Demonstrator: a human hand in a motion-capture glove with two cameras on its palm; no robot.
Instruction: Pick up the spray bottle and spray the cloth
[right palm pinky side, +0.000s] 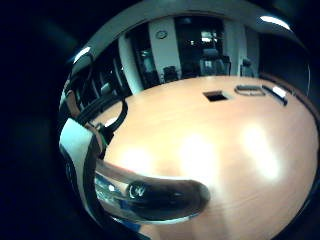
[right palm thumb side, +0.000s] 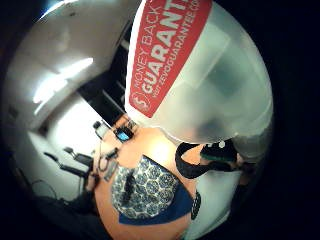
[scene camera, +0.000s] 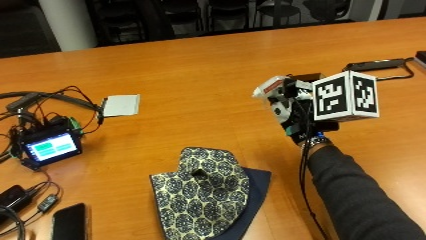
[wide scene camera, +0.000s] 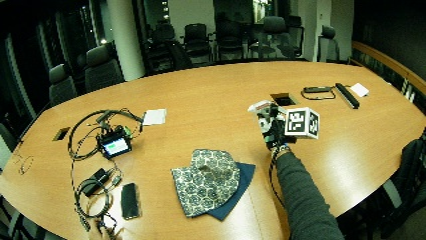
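— Spray bottle (scene camera: 271, 89): where is it?

— Off the table (scene camera: 200, 80), held up in the gloved right hand (scene camera: 299, 117), well to the side of the cloth (scene camera: 203, 192) and higher than it. From the outside view only the bottle's white and red top shows past the hand. The thumb-side palm view is filled with its pale body (right palm thumb side: 215, 75) and a red label with white lettering.

— And the fingers?

— Curled round the bottle. The little-finger-side palm view shows 1 black-gloved finger (right palm pinky side: 165, 197) bent across the front of that camera, with bare tabletop (right palm pinky side: 215, 145) beyond it.

— How does the cloth lie?

— Flat on the table, a patterned piece rumpled with a small peak near its middle, lying over a plain dark blue layer (scene camera: 256, 185) that sticks out along 1 side. The thumb-side palm view catches it too, below the bottle (right palm thumb side: 145, 192).

— Anything else near the cloth?

— A small lit screen (scene camera: 50, 147) with tangled cables, a dark phone (scene camera: 68, 222), and a grey card (scene camera: 122, 105), all on the far side of the cloth from the hand.
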